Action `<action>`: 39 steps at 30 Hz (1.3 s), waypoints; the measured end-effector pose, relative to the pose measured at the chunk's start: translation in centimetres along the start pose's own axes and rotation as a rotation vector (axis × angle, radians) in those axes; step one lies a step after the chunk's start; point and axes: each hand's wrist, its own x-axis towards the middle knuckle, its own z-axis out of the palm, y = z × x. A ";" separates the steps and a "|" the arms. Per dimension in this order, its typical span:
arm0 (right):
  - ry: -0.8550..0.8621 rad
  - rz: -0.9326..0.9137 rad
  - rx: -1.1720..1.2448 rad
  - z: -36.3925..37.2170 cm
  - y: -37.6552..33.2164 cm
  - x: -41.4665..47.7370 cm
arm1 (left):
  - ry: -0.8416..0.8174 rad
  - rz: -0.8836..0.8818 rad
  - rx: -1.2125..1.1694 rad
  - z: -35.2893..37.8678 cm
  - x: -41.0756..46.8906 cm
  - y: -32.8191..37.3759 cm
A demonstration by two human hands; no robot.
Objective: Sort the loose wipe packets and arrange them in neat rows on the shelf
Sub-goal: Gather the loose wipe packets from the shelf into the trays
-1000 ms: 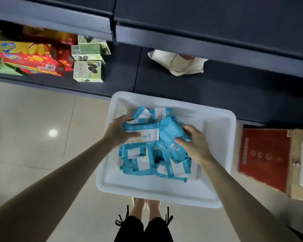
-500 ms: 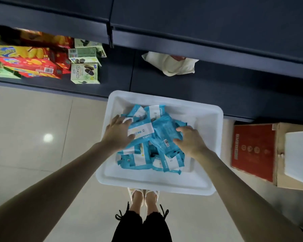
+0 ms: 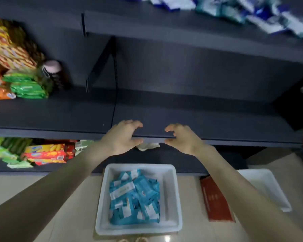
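While wipe packets lie in the tray, left hand and right hand hover at the shelf, fingers loosely curled, empty.

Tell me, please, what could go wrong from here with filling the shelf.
1. The left hand and right hand hover empty at the shelf; the packets lie jumbled in the bin, so a hasty grab may give crooked rows.
2. The bin sits on the floor just below; a step forward might kick it.
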 end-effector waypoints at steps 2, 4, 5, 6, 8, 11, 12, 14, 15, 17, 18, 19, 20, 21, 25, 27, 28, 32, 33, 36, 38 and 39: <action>0.075 -0.027 0.001 -4.5 -1.4 -1.9 | 0.065 0.073 0.035 -4.3 -0.4 3.3; 0.172 -0.056 -0.028 -8.7 -2.4 -3.9 | 0.143 0.147 0.089 -7.9 -0.9 6.4; 0.218 -0.066 -0.046 -10.7 -2.7 -4.7 | 0.183 0.179 0.122 -9.5 -1.0 7.7; 0.259 -0.072 -0.060 -12.4 -3.0 -5.5 | 0.220 0.204 0.151 -10.9 -1.1 8.9; 0.320 -0.073 -0.089 -15.7 -3.4 -6.9 | 0.283 0.244 0.190 -13.3 -0.9 11.2; 0.387 -0.062 -0.113 -19.8 -3.5 -8.1 | 0.339 0.285 0.227 -16.0 -0.1 14.0; 0.405 -0.058 -0.114 -20.9 -3.5 -8.3 | 0.349 0.293 0.239 -16.7 0.4 14.7; 0.449 -0.066 -0.124 -22.9 -3.3 -8.3 | 0.368 0.298 0.256 -17.9 1.5 15.8; 0.466 -0.072 -0.131 -23.8 -3.3 -8.1 | 0.377 0.298 0.262 -18.4 2.2 16.2; 0.488 -0.086 -0.124 -25.4 -2.9 -7.3 | 0.389 0.289 0.269 -19.1 3.6 16.7; 0.490 -0.091 -0.107 -26.2 -2.6 -6.6 | 0.389 0.278 0.276 -19.4 4.3 17.0; 0.486 -0.090 -0.091 -26.9 -2.5 -5.9 | 0.386 0.268 0.284 -19.7 5.2 17.3; 0.483 -0.090 -0.082 -27.5 -2.1 -5.2 | 0.383 0.256 0.285 -19.9 6.0 17.6; 0.479 -0.094 -0.081 -28.5 -1.4 -3.8 | 0.394 0.243 0.287 -20.0 7.5 18.1; 0.464 -0.085 -0.071 -29.9 0.2 -0.5 | 0.373 0.212 0.249 -19.9 11.3 18.8; 0.456 -0.091 -0.058 -31.2 2.1 2.3 | 0.375 0.167 0.223 -19.2 14.6 19.4; 0.448 -0.090 -0.043 -31.8 2.9 3.8 | 0.374 0.137 0.201 -18.8 16.1 19.6; 0.405 -0.102 0.032 -33.7 5.5 8.6 | 0.378 0.020 0.125 -17.5 21.7 20.0; 0.399 -0.110 0.047 -34.1 6.0 9.7 | 0.378 -0.008 0.117 -17.2 22.9 20.0; 0.393 -0.137 0.065 -35.0 7.1 12.7 | 0.401 -0.082 0.060 -16.7 26.2 20.2; 0.385 -0.156 0.073 -35.5 7.6 14.5 | 0.420 -0.127 0.025 -16.7 28.0 20.2; 0.376 -0.161 0.079 -35.7 7.8 15.3 | 0.430 -0.151 0.009 -16.7 28.8 20.1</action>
